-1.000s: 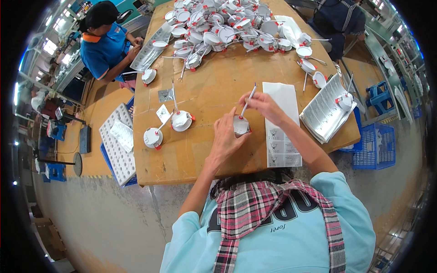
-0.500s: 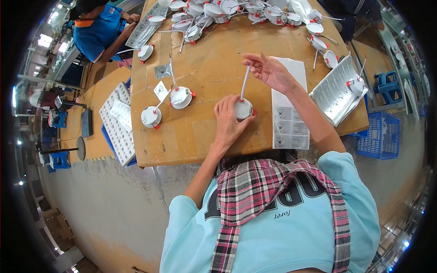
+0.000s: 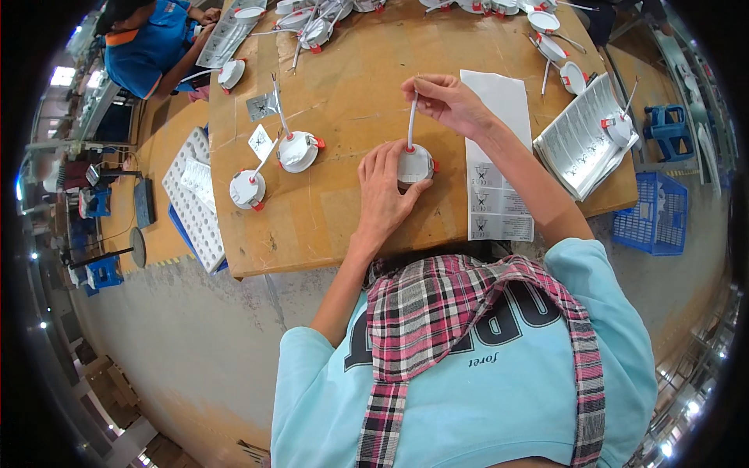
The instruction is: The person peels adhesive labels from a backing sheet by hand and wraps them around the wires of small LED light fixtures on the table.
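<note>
My left grip is curled round the left side of a round white lamp, thumb at its near edge; the lamp rests on the brown counter in front of me, its white cable rising from a red collar; my right grip is narrowed on that cable's top end; just right of the lamp lies a label sheet, partly under my right forearm; farther right, a stack of silvery sheets carries a wired lamp; to my left sit a farther lamp and a nearer lamp, close together, with a white square label beside them; beyond the counter's left edge is a perforated white tray.
</note>
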